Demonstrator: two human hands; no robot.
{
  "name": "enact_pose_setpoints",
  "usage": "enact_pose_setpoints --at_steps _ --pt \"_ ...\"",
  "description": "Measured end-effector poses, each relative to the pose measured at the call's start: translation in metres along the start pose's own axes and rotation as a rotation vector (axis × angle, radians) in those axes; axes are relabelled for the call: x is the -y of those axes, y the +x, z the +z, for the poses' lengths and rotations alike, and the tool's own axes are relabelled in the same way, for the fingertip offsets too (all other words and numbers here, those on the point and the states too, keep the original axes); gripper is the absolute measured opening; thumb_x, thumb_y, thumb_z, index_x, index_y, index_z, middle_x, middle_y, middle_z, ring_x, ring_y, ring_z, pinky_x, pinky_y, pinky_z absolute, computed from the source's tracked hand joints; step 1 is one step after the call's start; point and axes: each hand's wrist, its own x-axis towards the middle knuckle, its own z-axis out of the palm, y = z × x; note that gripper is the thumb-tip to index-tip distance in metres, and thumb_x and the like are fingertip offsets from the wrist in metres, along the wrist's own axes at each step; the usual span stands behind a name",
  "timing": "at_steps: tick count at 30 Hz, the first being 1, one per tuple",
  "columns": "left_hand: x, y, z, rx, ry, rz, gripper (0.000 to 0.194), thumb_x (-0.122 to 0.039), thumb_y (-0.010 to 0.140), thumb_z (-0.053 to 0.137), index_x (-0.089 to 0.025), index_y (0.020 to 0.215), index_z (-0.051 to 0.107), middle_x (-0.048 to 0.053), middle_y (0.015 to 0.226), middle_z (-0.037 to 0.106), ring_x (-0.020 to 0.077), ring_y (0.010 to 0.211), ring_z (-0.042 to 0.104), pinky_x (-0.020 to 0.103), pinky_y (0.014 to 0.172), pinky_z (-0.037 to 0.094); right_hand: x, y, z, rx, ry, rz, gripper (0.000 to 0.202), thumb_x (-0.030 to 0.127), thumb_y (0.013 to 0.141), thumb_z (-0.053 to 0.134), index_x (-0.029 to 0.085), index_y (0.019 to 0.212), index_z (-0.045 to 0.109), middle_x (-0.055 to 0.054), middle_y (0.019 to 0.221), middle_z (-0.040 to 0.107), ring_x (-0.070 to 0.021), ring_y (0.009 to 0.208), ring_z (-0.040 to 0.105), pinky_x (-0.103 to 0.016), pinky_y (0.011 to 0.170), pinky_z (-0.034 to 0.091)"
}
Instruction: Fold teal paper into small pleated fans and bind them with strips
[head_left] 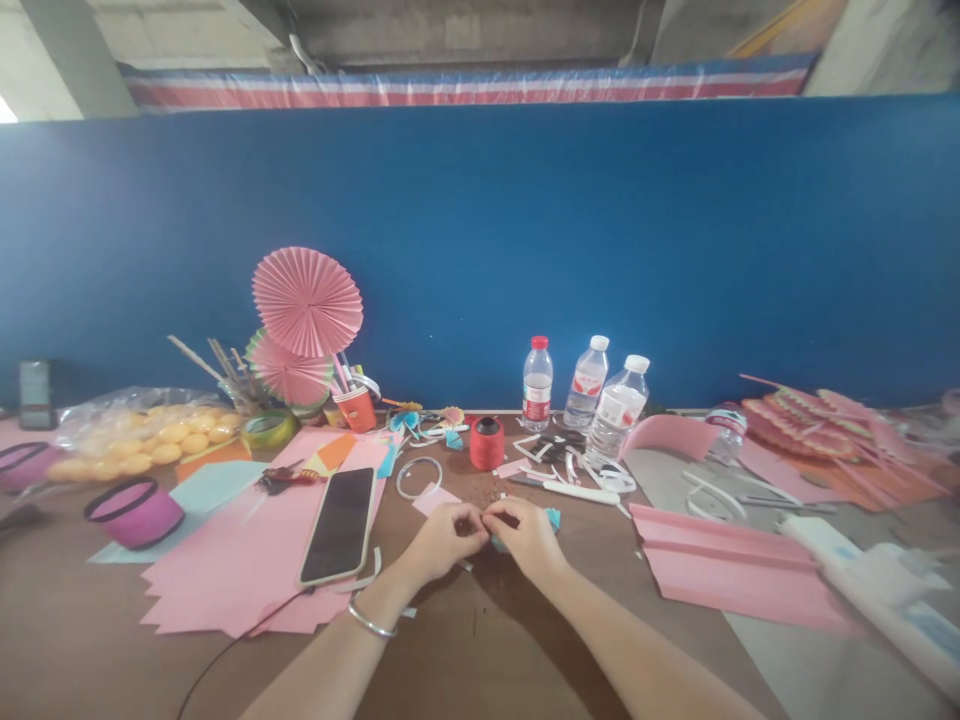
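Observation:
My left hand [448, 540], with a silver bangle on its wrist, is closed at the middle of the table, its fingertips pinched together. Touching it from the right is my right hand [525, 535], also pinched. What lies between the fingertips is too small to make out. A bit of blue paper [553, 518] shows just beyond my right hand. Behind both hands stands a red round container [487, 443] with a dark top. A small pink paper piece [435, 500] lies behind my left hand.
A phone [339, 527] lies on pink sheets [217, 560] at the left. Three bottles, one a red-capped bottle [537, 385], stand behind white paper strips [581, 491]. Folded pink paper [742, 570] is at the right. Pink paper fans [307, 302] rise at the back left.

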Motion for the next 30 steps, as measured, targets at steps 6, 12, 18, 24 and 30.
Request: enact_pose_setpoints --at_steps 6,12,18,24,30 --pt "-0.001 -0.001 0.0 0.012 -0.089 -0.001 0.006 -0.018 0.066 0.057 -0.014 0.063 0.058 0.001 0.066 0.061 0.0123 0.062 0.054 0.023 0.059 0.042 -0.003 0.001 -0.001 -0.107 0.027 0.023 0.021 0.023 0.074 0.055 0.019 0.092 0.064 -0.005 0.089 0.065 -0.0194 0.084 0.058 -0.03 0.076 0.044" --pt "-0.003 0.001 -0.002 -0.041 -0.096 0.02 0.009 -0.019 0.069 0.057 -0.013 0.062 0.057 0.004 0.078 0.064 0.014 0.067 0.057 0.025 0.062 0.044 0.006 -0.002 -0.01 -0.265 -0.016 -0.062 0.016 0.017 0.077 0.044 0.017 0.086 0.057 -0.006 0.086 0.061 -0.0184 0.084 0.055 -0.03 0.078 0.042" --pt "-0.005 0.0 -0.003 -0.102 0.009 0.083 0.006 -0.019 0.071 0.057 -0.016 0.066 0.059 0.002 0.077 0.065 0.016 0.073 0.057 0.027 0.069 0.042 0.008 -0.005 -0.001 -0.059 -0.014 0.046 0.016 0.021 0.075 0.049 0.019 0.073 0.065 -0.003 0.073 0.065 -0.0171 0.07 0.057 -0.026 0.066 0.041" --pt "-0.01 -0.003 -0.003 -0.108 0.078 0.142 0.006 -0.019 0.072 0.057 -0.018 0.067 0.06 0.002 0.081 0.066 0.0161 0.077 0.058 0.027 0.074 0.041 0.001 -0.001 0.002 -0.038 0.049 0.157 0.018 0.029 0.072 0.056 0.02 0.076 0.071 -0.004 0.073 0.07 -0.0196 0.067 0.062 -0.027 0.063 0.045" --pt "-0.011 -0.002 -0.002 -0.108 0.099 0.147 0.009 -0.023 0.074 0.058 -0.018 0.067 0.062 0.002 0.08 0.067 0.0162 0.075 0.058 0.026 0.072 0.042 -0.001 -0.002 0.003 -0.06 0.097 0.195 0.019 0.029 0.071 0.056 0.018 0.072 0.071 -0.005 0.069 0.07 -0.0201 0.063 0.063 -0.027 0.059 0.047"
